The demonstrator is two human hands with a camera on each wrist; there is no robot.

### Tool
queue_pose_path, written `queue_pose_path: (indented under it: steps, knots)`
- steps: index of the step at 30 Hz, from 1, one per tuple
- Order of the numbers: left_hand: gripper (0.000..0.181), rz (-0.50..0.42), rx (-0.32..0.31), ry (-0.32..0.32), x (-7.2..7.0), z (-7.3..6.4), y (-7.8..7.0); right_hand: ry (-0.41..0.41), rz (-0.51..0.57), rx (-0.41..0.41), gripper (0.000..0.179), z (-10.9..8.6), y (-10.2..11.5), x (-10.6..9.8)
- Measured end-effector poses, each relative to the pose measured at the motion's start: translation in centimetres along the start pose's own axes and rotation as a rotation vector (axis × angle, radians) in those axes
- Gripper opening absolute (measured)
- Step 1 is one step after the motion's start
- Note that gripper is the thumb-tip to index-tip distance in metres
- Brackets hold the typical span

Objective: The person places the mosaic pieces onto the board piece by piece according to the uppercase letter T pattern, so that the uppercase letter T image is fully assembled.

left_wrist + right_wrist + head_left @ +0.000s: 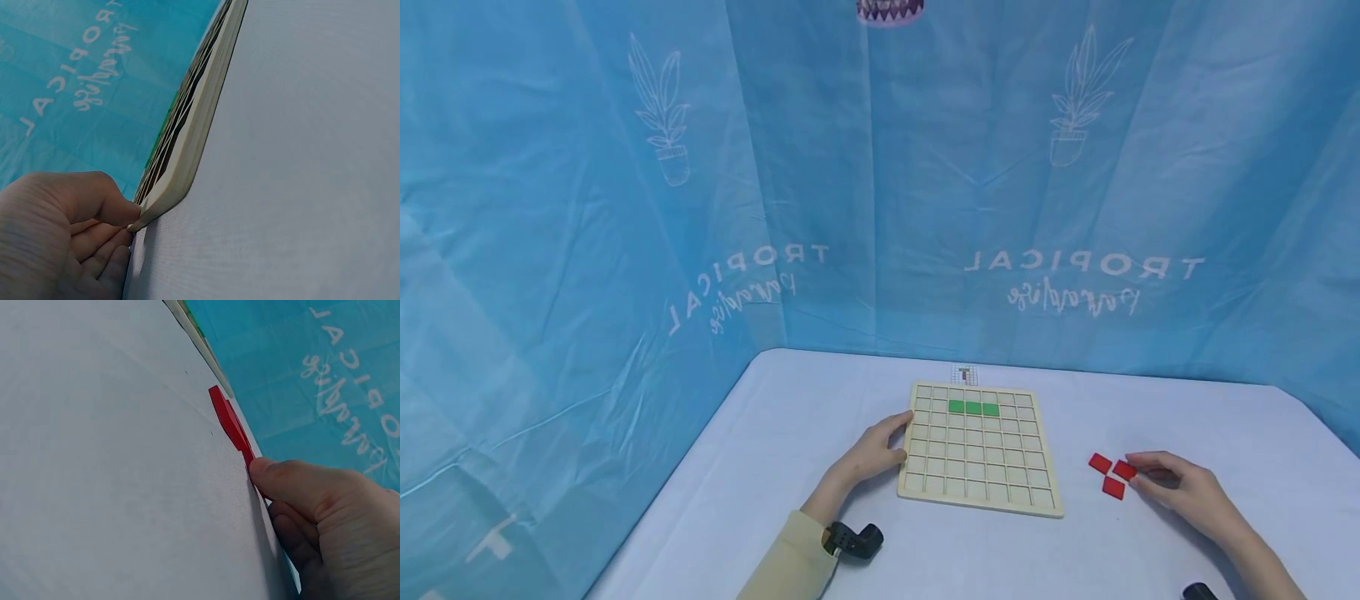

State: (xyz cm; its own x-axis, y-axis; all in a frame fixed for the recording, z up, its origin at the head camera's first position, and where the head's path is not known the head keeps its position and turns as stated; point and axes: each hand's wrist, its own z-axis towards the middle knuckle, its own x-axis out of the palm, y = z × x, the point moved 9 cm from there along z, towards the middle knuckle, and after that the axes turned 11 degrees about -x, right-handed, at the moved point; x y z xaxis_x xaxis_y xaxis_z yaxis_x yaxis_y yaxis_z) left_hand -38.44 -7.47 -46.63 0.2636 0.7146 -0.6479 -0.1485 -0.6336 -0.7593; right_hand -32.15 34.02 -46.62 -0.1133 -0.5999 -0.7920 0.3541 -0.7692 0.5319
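Where the red tiles (1113,487) lie: on the white cloth (1015,558), right of the board (975,451), 3 in a loose cluster, probably placed there for easy reach by the right hand (1183,492).
Right hand: grasping the rightmost red tile (1125,471) by its edge between thumb and finger, a fingertip pinch that seems to suit so thin a piece; the other 2 are not held.
Board: pale, flat on the cloth between both hands, divided into square cells whose borders likely help seat pieces.
Green tiles (973,408): 3, side by side in the 2nd row from the far edge, 1 to a cell.
Left hand (868,450): not clenched; thumb and index finger touch the board's left rim, apart along it, presumably to steady it.
Printed grid (964,376): just beyond the board's far edge, bearing a T-like figure, perhaps set there to be seen.
Curtain (925,200): blue, hanging beyond the cloth, its lettering reversed.
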Motion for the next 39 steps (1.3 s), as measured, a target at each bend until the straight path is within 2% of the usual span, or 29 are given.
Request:
queue_pose_path:
  steps: [11,16,21,24,29,35,39]
  knots:
    - [0.069,-0.010,0.005,-0.001,-0.1,-0.1,-0.1,-0.056,-0.049,-0.037,0.040,0.0,0.2,-0.4]
    - [0.069,-0.002,0.010,-0.003,-0.2,-0.1,0.0,-0.136,-0.058,-0.020,0.042,0.3,0.8,-2.0]
    - [0.069,-0.006,0.009,0.003,-0.2,0.1,0.1,-0.222,-0.059,-0.063,0.040,1.8,2.3,-4.0]
    - [0.069,-0.016,0.006,0.006,-0.1,0.1,0.1,-0.236,-0.028,-0.102,0.040,3.4,3.7,-4.1]
    - [0.068,-0.006,0.002,0.003,-0.1,0.1,0.3,-0.230,0.054,-0.148,0.043,6.5,5.8,-2.5]
    - [0.068,0.006,0.008,0.003,-0.1,0.1,0.2,-0.257,0.106,-0.183,0.045,9.7,7.6,0.9]
    - [0.068,0.013,0.014,0.001,-0.1,0.1,0.1,-0.217,0.239,-0.206,0.041,11.1,9.8,3.1]
